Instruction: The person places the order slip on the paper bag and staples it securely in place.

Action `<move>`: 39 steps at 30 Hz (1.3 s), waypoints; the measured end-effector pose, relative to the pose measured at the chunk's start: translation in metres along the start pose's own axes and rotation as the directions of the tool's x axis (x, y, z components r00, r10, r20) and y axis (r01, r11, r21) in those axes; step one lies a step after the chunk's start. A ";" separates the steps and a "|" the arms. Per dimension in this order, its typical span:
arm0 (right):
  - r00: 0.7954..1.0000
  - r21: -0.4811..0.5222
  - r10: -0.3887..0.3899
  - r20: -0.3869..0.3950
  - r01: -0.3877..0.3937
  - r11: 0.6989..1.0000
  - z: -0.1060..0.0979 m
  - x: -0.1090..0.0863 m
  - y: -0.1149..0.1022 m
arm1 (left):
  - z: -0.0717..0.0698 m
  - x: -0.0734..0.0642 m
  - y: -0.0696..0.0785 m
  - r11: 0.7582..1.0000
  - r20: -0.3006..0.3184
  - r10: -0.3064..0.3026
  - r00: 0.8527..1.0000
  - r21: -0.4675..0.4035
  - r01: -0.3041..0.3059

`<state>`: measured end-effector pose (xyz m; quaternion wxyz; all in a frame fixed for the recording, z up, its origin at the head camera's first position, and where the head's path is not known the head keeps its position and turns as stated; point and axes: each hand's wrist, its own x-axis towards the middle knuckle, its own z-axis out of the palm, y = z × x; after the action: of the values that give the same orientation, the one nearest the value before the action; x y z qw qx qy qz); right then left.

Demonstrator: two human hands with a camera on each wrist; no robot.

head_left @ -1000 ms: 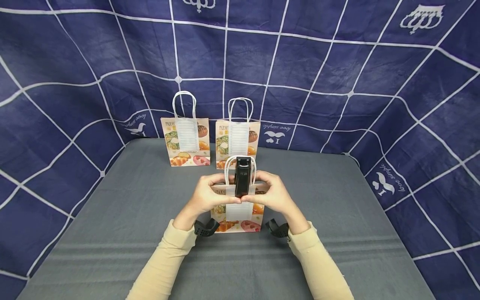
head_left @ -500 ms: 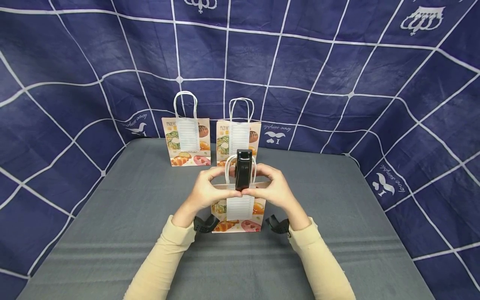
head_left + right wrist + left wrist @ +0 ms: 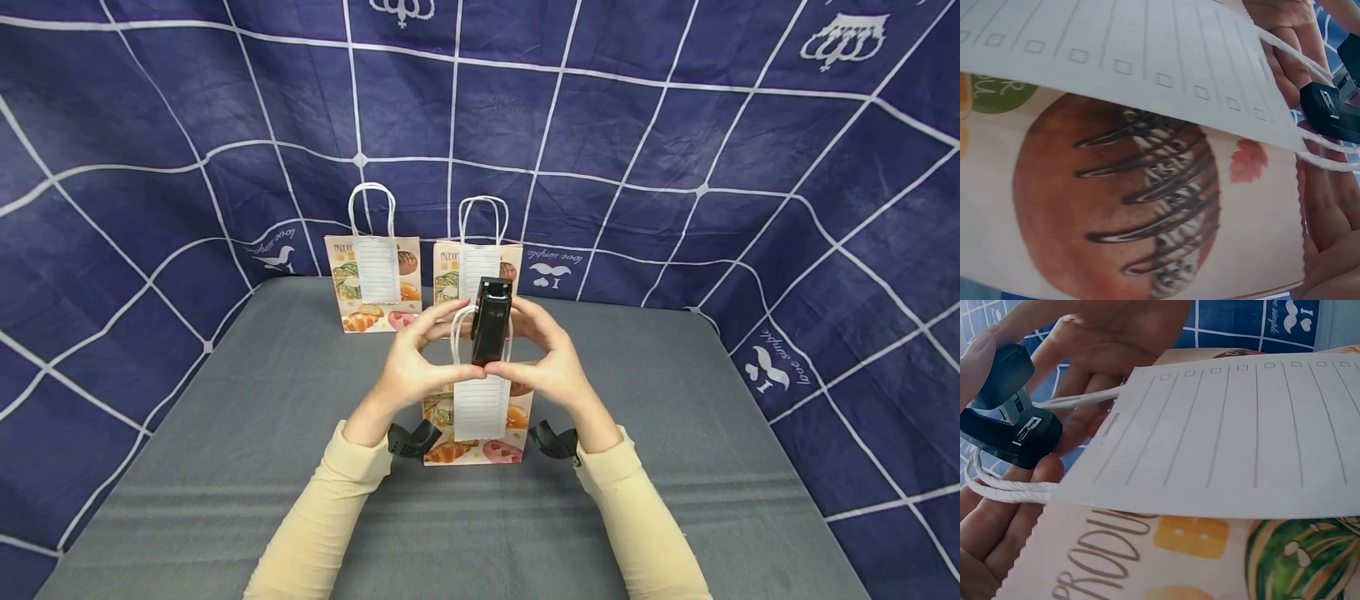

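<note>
A black stapler point(image 3: 492, 327) is held above the front paper bag point(image 3: 450, 452) by both hands. My left hand point(image 3: 411, 360) grips its left side, my right hand point(image 3: 552, 358) its right side, with thumbs meeting at the near end. In the left wrist view, the stapler point(image 3: 1013, 434) has its jaws apart, showing a metal plate. A white lined sheet point(image 3: 1222, 437) with small checkboxes lies over the upper front of the bag. White cord handles point(image 3: 455, 333) rise between the hands. The right wrist view shows the stapler point(image 3: 1330, 111) beyond the sheet's top edge.
Two similar paper bags stand at the back, one left point(image 3: 381, 312) and one in the middle point(image 3: 442, 271), each with a lined sheet on its front. Blue cloth with white lines point(image 3: 637, 133) hangs behind the grey table point(image 3: 660, 400) and along its sides.
Both hands have raised the stapler up and away from the front bag's top edge, tilting it slightly right. The bags stay in place.
</note>
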<state>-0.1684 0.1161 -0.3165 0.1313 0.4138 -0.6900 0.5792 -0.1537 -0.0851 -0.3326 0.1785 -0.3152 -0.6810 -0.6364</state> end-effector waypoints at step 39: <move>0.999 0.026 0.014 0.034 -0.015 1.000 -0.004 0.004 0.018 | 0.001 0.007 -0.016 0.966 -0.014 0.120 0.993 -0.229 -0.120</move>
<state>-0.1850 0.1178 -0.3254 0.1100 0.4201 -0.6876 0.5820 -0.1694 -0.0827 -0.3403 0.1792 -0.3743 -0.5824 -0.6990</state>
